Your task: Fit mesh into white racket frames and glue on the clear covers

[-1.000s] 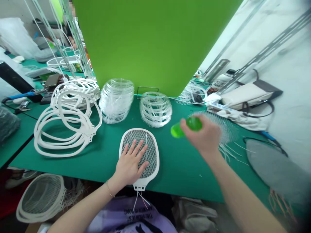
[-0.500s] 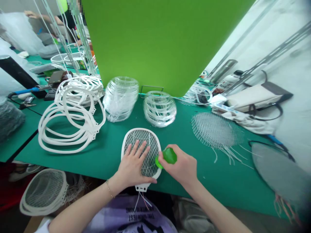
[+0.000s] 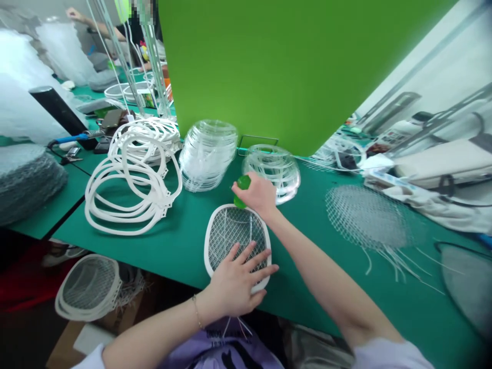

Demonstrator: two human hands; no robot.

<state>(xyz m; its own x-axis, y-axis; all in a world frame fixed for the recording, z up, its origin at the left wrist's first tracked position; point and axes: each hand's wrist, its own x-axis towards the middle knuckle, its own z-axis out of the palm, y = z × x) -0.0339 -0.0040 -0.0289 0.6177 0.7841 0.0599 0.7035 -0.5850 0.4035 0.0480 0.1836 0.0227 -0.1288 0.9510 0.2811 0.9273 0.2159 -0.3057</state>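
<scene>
- left hand (image 3: 234,283): spread flat, fingers apart, pressing on the lower part of the racket mesh; a thin bracelet (image 3: 197,311) is circling the wrist
- right hand (image 3: 257,193): reaching across above the racket's top rim, fingers curled and pinching the green piece
- green translucent plastic piece (image 3: 241,190): sitting in the right hand's grip just beyond the racket's rim, mostly hidden by the fingers, its exact kind not showing
- electric fly-swatter racket (image 3: 237,229): lying flat on the counter near its front edge, white frame around a wire mesh, with thin wires trailing from the handle end
- counter (image 3: 184,246): carrying everything listed here on a green mat
- white plastic racket frames (image 3: 111,231): lying heaped to the left of the racket
- clear plastic rings (image 3: 207,156): standing in a leaning stack behind the racket
- second stack of clear rings (image 3: 271,169): sitting just behind the right hand, partly blocked by it
- loose wire mesh sheet (image 3: 365,218): lying to the right, its wire ends spreading across the mat
- green upright board (image 3: 288,66): standing behind the stacks, blocking the view beyond
- meshed racket frames (image 3: 90,289): resting below the counter's front edge
- co-worker's hand (image 3: 75,13): reaching up in the far background, well apart from the counter's front
</scene>
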